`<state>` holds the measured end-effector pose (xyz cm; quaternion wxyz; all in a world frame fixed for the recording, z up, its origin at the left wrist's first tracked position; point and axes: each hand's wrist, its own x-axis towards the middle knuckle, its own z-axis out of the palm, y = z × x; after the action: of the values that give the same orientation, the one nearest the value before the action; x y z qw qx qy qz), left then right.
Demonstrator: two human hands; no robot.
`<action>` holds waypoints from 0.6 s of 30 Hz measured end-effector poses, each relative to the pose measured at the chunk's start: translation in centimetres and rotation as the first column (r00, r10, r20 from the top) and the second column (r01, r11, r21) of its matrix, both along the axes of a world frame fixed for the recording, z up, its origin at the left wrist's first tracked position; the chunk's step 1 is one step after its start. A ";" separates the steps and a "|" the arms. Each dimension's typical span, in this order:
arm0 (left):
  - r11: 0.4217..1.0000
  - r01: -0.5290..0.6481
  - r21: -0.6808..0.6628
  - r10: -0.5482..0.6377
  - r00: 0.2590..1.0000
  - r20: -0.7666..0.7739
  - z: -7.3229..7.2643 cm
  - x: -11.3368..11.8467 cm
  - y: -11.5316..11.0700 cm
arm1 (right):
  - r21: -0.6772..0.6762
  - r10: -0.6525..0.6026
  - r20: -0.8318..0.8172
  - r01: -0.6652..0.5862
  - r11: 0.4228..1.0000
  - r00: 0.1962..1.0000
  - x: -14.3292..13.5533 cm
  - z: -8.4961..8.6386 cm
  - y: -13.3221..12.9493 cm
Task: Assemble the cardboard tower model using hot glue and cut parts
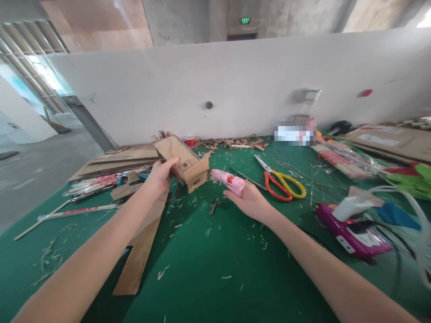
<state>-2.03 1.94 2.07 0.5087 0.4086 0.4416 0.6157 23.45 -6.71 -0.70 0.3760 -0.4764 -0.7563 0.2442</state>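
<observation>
My left hand (161, 175) grips the left side of a small cardboard box (182, 159), thumb on its upper face and the other fingers mostly hidden. The box is held tilted above the green table. In my right hand (251, 199) is a pink hot glue gun (227, 179), its nozzle pointing left at the right end of the box. Whether the nozzle touches the cardboard I cannot tell. A long cardboard strip (139, 260) lies below my left hand. Scissors with red and yellow handles (283, 181) lie open just beyond my right hand.
A purple power strip (353, 231) with plugs and cables stands at right. Cardboard sheets (124, 157) and wrapped sticks (90, 184) lie at left. Scraps (232, 143) and a red spool (190, 141) sit along the white wall (168, 89). Shavings litter the green tabletop (208, 278).
</observation>
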 end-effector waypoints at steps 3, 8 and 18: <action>1.000 -0.006 -0.007 0.006 1.000 -0.013 -0.1 -0.1 0.1 | 0.017 0.004 0.005 -0.004 1.000 1.000 0.1 0.2 0.1; 1.000 -0.009 0.008 0.009 1.000 -0.017 -0.4 -0.2 0.2 | -0.003 0.052 -0.002 -0.052 0.999 0.999 -0.3 0.0 -0.4; 1.000 0.004 0.005 -0.004 1.000 -0.004 -0.2 0.0 0.0 | -0.119 0.112 0.101 -0.100 0.988 0.989 -2.1 0.1 -1.8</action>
<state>-2.03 1.95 1.85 0.5080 0.4119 0.4403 0.6151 21.34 -8.52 -0.62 0.2937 -0.4686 -0.7844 0.2808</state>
